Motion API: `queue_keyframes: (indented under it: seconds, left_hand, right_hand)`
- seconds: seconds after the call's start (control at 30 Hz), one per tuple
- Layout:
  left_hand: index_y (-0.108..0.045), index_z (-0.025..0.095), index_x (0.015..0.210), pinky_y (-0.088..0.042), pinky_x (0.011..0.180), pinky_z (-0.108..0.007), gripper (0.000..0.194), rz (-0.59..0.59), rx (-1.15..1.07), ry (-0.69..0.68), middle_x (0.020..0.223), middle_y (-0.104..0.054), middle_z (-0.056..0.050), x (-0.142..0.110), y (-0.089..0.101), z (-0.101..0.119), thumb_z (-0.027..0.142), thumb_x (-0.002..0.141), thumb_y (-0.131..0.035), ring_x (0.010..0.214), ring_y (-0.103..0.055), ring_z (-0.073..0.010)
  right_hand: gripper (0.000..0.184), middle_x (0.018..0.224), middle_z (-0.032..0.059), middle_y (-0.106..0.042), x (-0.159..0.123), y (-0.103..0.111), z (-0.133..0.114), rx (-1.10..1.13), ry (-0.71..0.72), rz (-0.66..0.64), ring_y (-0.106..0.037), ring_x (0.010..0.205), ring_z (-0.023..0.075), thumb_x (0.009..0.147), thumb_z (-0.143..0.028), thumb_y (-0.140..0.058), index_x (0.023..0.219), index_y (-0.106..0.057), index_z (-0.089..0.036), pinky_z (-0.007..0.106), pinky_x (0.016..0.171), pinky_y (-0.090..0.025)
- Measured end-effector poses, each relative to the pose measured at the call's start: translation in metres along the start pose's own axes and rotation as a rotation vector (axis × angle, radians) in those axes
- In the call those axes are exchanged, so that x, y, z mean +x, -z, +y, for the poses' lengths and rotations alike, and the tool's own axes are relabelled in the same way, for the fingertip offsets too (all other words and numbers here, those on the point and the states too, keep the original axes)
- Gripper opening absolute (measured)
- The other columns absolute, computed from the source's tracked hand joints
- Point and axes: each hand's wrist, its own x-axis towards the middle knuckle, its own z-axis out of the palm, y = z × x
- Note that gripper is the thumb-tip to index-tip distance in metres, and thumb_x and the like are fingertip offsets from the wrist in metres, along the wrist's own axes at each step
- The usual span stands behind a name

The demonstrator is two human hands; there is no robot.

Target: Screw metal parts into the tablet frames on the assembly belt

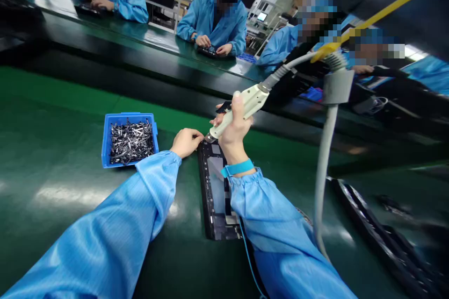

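Observation:
My right hand (235, 131) is wrapped round a white electric screwdriver (249, 102), its nose angled down to the far left corner of a black device chassis (219, 187). The chassis lies on the green bench with its inside facing up; my right wrist and sleeve cover part of it. At that same corner, my left hand (187, 142) has its thumb and fingers pinched together beside the screwdriver tip. Whatever is between those fingers is too small to make out. A blue bin (104, 149) full of small dark and silvery metal parts stands left of my left hand.
A grey cable (324, 173) hangs from a holder (338, 86) on the right. Black long parts (372, 229) lie at the right of the bench. A blue wrist-strap cord (248, 252) runs under my right arm. Co-workers in blue coats (219, 18) sit across the line.

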Motion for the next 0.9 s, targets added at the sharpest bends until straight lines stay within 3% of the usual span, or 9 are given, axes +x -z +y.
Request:
queue_keyframes:
  seconds: [0.4, 0.57, 0.9]
  left_hand:
    - [-0.079, 0.015, 0.088, -0.048, 0.063, -0.023, 0.013, 0.012, 0.014, 0.038, 0.077, -0.074, -0.004, -0.0034, 0.0012, 0.0061, 0.020, 0.088, -0.068, 0.066, -0.065, -0.0162]
    - [-0.079, 0.014, 0.089, -0.047, 0.063, -0.022, 0.014, 0.013, 0.018, 0.026, 0.078, -0.074, -0.005, -0.0028, 0.0013, 0.0053, 0.020, 0.089, -0.067, 0.067, -0.065, -0.0161]
    - [-0.079, 0.013, 0.090, -0.042, 0.059, -0.022, 0.013, 0.015, 0.023, 0.029, 0.073, -0.072, -0.004, -0.0044, 0.0029, 0.0076, 0.021, 0.090, -0.068, 0.063, -0.063, -0.0154]
  right_hand:
    - [0.042, 0.051, -0.0059, -0.049, -0.0025, -0.0043, 0.0084, -0.054, 0.029, -0.045, -0.047, 0.039, 0.0105, 0.088, -0.062, -0.061, 0.071, -0.059, -0.025, 0.028, 0.042, -0.051]
    - [0.039, 0.061, -0.0037, -0.058, 0.0004, -0.0047, 0.0112, -0.043, 0.033, 0.003, -0.047, 0.039, 0.0097, 0.088, -0.060, -0.063, 0.072, -0.055, -0.025, 0.028, 0.039, -0.049]
    - [0.043, 0.063, -0.0029, -0.058, -0.0010, -0.0046, 0.0050, -0.087, -0.032, -0.013, -0.046, 0.041, 0.0092, 0.088, -0.065, -0.061, 0.075, -0.055, -0.025, 0.028, 0.041, -0.048]
